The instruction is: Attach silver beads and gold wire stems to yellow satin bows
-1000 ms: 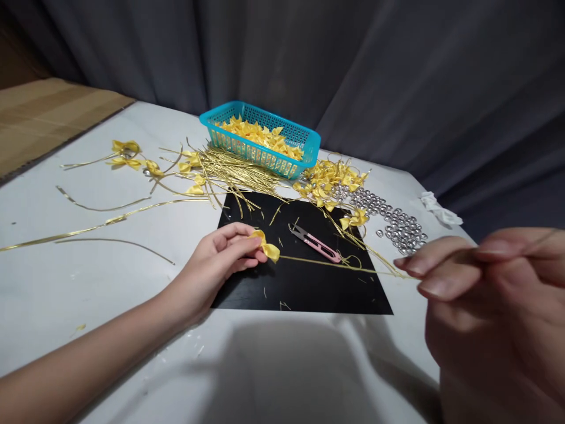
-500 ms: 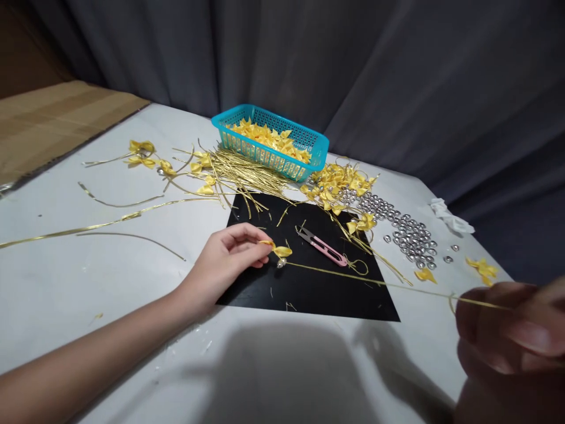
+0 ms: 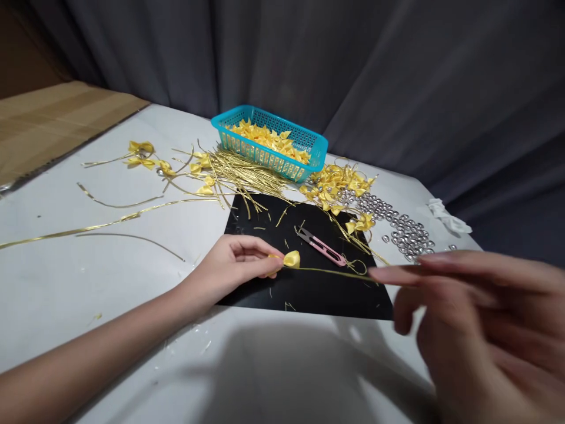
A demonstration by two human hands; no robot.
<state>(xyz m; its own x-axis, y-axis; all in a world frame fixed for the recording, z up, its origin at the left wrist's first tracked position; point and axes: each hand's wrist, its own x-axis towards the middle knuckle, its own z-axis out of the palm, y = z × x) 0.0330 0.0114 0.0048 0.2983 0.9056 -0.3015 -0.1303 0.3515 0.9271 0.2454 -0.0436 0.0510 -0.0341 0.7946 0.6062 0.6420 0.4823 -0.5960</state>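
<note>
My left hand [image 3: 253, 259] pinches a small yellow ribbon bow [image 3: 292, 259] between thumb and fingertips, above a black mat [image 3: 251, 291]. A thin gold cord [image 3: 329, 271] stretches from the bow to my right hand [image 3: 477, 318], which is large, close to the camera and partly blurred. The cord meets the fingertips there, and its far end is hidden by the hand. On the mat, just beyond the cord, lie thread snips [image 3: 324, 247] with pink handles and a loop of gold cord tied on.
A turquoise basket [image 3: 269, 144] of yellow bows stands at the back. Cut gold cords [image 3: 247, 171] lie before it. Right of it are a pile of corded bows [image 3: 339, 182], silver beads [image 3: 408, 232] and a white item [image 3: 448, 218]. Cardboard [image 3: 66, 126] lies left.
My right hand has come leftward, nearer the bow, and the visible cord is shorter. My left hand has shifted slightly right and down. The silver bead by the bow no longer shows.
</note>
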